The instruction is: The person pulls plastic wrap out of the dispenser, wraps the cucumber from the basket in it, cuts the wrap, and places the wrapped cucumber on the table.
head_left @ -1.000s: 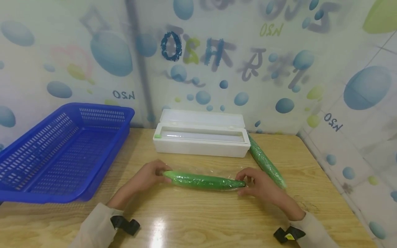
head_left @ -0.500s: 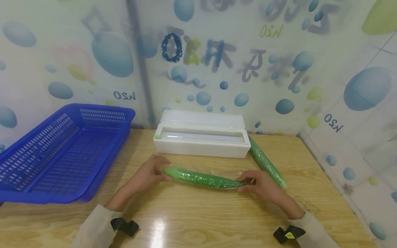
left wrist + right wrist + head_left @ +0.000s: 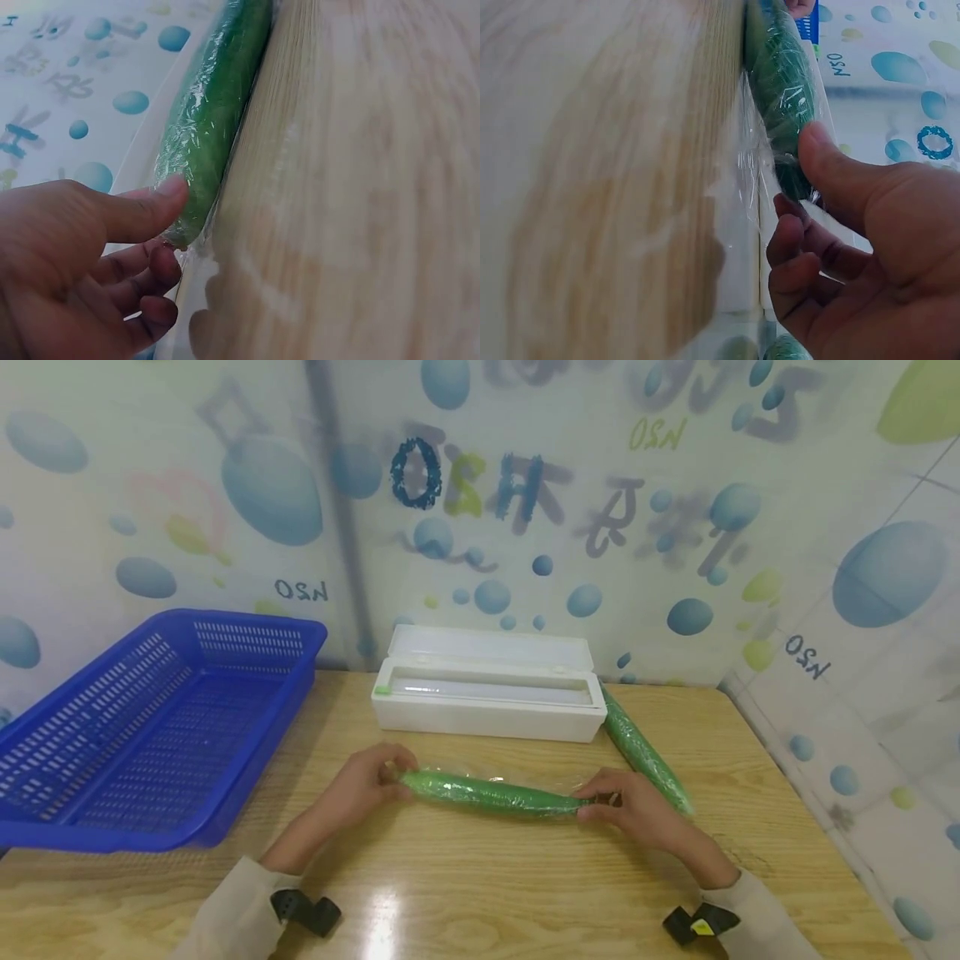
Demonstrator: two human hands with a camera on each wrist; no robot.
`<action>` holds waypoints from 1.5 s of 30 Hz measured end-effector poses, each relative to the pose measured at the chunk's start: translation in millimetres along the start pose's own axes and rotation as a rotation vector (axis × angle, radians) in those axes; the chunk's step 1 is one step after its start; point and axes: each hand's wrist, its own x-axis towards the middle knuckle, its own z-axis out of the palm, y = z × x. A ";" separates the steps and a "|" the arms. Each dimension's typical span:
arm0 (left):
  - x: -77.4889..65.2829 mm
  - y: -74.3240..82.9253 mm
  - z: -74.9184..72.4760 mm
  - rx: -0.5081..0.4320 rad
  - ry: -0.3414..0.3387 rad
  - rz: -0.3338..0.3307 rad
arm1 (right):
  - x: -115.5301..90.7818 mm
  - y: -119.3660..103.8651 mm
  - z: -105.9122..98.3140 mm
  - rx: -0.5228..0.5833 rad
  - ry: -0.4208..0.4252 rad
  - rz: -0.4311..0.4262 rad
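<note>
A green cucumber (image 3: 491,796) in clear plastic film lies across the middle of the head view, held by both hands. My left hand (image 3: 367,783) pinches its paler left end; in the left wrist view the thumb (image 3: 169,196) presses on the film there. At the darker right end, my right hand (image 3: 633,808) pinches the cucumber between thumb and curled fingers. Loose film (image 3: 744,161) hangs off the side in the right wrist view. Behind the right hand, a second film-wrapped cucumber (image 3: 647,752) lies slanted on the table.
A long white cling film box (image 3: 487,720) stands at the back with its lid (image 3: 491,647) up and a roll (image 3: 491,690) inside. A blue plastic basket (image 3: 247,777) occupies the left. The wooden table (image 3: 480,893) meets a patterned wall behind.
The cucumber has turned slightly about its length, and its left end rose a little, then came down. The left hand's fingers shifted from spread to closer round that end.
</note>
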 end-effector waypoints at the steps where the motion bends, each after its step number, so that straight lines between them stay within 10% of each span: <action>1: 0.0 -0.2 0.5 0.008 -0.002 -0.004 | 0.1 -0.4 -0.3 -0.007 -0.008 -0.001; 21: -0.1 2.0 -0.5 0.043 -0.060 -0.029 | 1.6 -4.8 5.4 -0.089 0.124 -0.036; 29: 2.4 3.0 4.0 0.115 0.044 0.125 | 1.8 -3.5 6.8 -0.071 0.119 -0.032; 45: 1.4 2.7 5.8 0.065 0.007 0.040 | 2.3 -2.0 3.8 -0.094 0.078 -0.026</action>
